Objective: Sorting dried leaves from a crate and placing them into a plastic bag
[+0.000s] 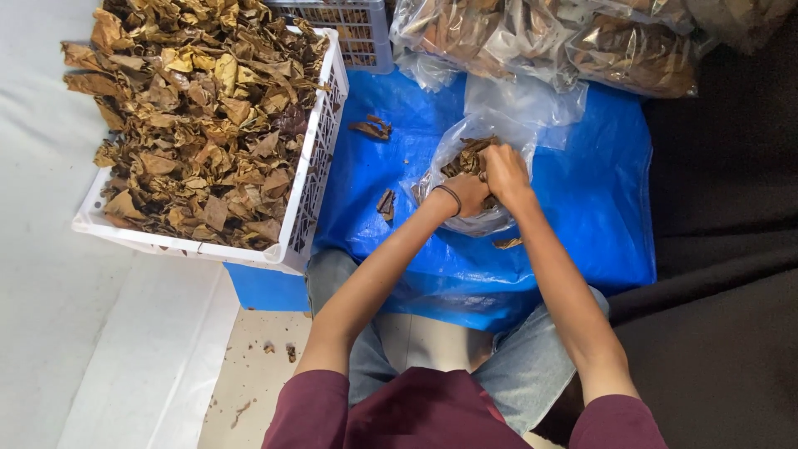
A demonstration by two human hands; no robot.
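A clear plastic bag (486, 133) with dry brown leaves (467, 156) inside lies on a blue tarp (598, 191) in front of me. My left hand (465, 193), with a dark band on the wrist, grips the bag's near side. My right hand (504, 172) is closed over the leaves at the bag's mouth and presses on them. Both hands touch each other at the bag.
A white plastic crate (312, 179) heaped with dry brown leaves (195, 116) stands at the left. Filled clear bags of leaves (549, 41) lie at the back. A grey crate (362, 29) is behind. Loose leaf bits (371, 128) lie on the tarp. Dark cloth (723, 249) covers the right.
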